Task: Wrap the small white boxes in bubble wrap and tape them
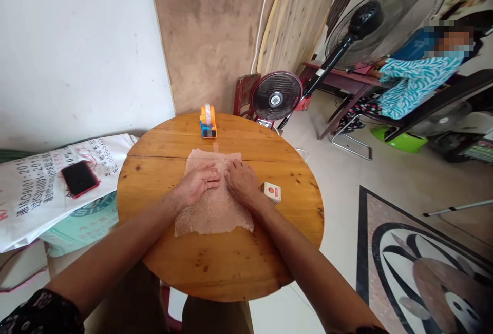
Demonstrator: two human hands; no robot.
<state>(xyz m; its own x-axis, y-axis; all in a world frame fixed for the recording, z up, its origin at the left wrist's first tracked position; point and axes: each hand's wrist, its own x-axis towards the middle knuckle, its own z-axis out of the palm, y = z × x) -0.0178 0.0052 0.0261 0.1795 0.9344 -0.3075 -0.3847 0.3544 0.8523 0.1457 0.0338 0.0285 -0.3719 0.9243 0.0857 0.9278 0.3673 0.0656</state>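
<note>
I rest left hand (197, 184), loosely open, on bubble wrap (215, 216), probably to steady it. Right hand (242, 181) bends there; grip, I cannot tell. Small box (271, 192) near.

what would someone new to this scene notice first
The eye would probably fall first on the two bare hands, left and right, on a sheet of bubble wrap at the middle of the round wooden table. Next might come the orange and blue tape dispenser near the table's far edge, then the small box beside the right forearm.
</note>
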